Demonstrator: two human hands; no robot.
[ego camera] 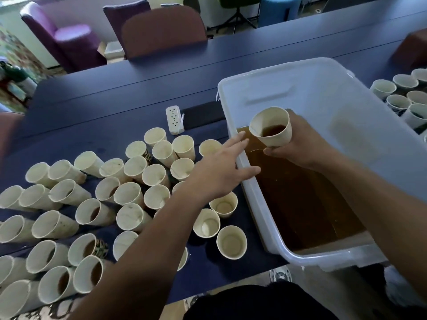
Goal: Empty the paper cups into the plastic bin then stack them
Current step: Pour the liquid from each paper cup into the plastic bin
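My right hand (300, 144) grips a white paper cup (276, 132) from below, over the inside of the clear plastic bin (323, 84). The cup leans toward me and has brown liquid in its bottom. Brown liquid (300, 204) covers the near half of the bin's floor. My left hand (221, 172) hovers open with straight fingers over the bin's left rim, beside the held cup and apart from it. Several paper cups (129, 195) crowd the blue table to the left, some with brown liquid inside.
The blue table (115, 93) runs across the view. A white power strip (174, 120) lies beyond the cups. Several more cups (406, 95) stand right of the bin. Purple and brown chairs (161, 28) line the far side.
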